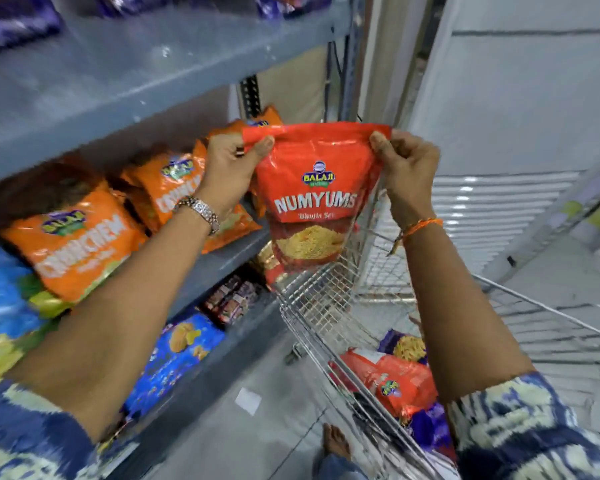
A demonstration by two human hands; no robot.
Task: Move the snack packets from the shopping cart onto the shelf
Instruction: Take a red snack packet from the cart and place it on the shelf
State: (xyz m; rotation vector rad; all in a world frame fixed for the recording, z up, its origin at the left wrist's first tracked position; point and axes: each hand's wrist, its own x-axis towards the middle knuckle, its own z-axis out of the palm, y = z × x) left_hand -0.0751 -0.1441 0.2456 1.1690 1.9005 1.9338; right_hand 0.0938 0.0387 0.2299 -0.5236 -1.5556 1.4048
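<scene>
Both hands (234, 164) pinching red packet (314, 199)

red packet (314, 195): "BALAJI", "NUMYUMS" | orange packet (73, 244): "BALAJI", "CRUNCHEM"

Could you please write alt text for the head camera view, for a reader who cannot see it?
Both hands, left hand and right hand, hold a red snack packet by its top corners, between a wire shopping cart holding more packets and a grey shelf stocked with orange packets.
</scene>
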